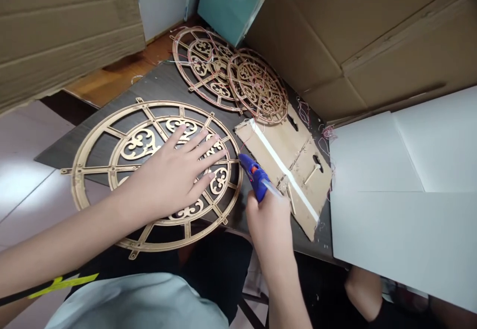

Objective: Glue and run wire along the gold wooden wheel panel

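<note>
My left hand [175,172] lies flat with fingers spread on a large round wooden fretwork disc [97,145] that rests on a dark board [156,88]. My right hand [270,224] is closed round a blue glue gun [253,175]. Its nozzle points at the disc's right rim, just past my left fingertips.
Two smaller fretwork discs wound with thin wire [231,73] lie at the far end of the board. A flat cardboard piece [286,170] lies to the right, white sheets [391,195] beyond it. Cardboard boxes [354,36] stand around. My knees are under the board.
</note>
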### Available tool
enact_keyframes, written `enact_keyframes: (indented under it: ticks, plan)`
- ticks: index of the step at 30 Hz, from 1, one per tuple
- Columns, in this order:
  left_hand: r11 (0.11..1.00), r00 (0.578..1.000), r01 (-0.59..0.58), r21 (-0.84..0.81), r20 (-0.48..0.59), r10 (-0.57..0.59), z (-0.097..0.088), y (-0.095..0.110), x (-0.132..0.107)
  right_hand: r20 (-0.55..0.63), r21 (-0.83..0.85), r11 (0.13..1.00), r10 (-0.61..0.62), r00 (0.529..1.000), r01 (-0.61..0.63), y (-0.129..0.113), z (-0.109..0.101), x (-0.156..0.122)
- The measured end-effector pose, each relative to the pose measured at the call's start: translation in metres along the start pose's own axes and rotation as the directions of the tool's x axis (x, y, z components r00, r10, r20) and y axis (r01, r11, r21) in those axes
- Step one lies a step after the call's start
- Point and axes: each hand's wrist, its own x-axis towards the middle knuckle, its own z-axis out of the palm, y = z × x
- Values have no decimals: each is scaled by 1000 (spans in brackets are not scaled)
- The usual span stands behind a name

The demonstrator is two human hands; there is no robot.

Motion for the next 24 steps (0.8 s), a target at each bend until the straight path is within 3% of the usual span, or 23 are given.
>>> enact_keyframes:
  ticks: [4, 15, 19, 24]
  plan:
    - [1000, 999, 8, -27, -37, -9, 5, -2, 0, 32, -26, 999, 47, 998, -46, -1, 2, 4]
    - [1000, 1000, 12, -21, -24, -12, 0, 2, 1, 50, -28, 1000, 6, 999, -5, -1, 0, 5]
    - [999, 999, 15, -29, -33, -15, 2, 2, 0, 78, -47, 995, 90, 993, -87, -1, 2, 1]
    - [997, 998, 20, -69, -55, -24, 4, 2, -1, -4, 9, 999, -32, 999, 32, 9, 2, -5]
